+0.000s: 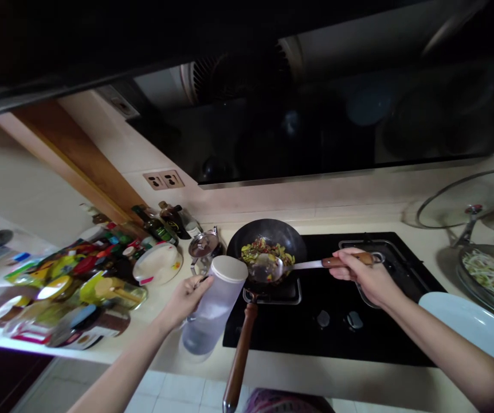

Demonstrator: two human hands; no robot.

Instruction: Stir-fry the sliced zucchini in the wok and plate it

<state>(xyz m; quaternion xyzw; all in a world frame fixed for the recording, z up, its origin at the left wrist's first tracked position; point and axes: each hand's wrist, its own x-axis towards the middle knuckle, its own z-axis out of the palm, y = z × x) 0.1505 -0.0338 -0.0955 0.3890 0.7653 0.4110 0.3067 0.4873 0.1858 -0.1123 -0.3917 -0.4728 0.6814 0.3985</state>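
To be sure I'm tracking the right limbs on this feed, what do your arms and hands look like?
The left forearm and right forearm are bare, with no sleeve visible. The left hand and right hand are ungloved, and neither shows a ring, watch or cable.

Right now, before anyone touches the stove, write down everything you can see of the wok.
The wok is round, deep and dark metal, with a long wooden handle that points toward the person and juts past the counter edge. It sits on a metal grate at the left of a black gas hob. Inside lie chopped vegetables, yellow-green with red bits, and a metal ladle held by the right hand dips into them. A plastic jug overlaps its near left edge in this view.
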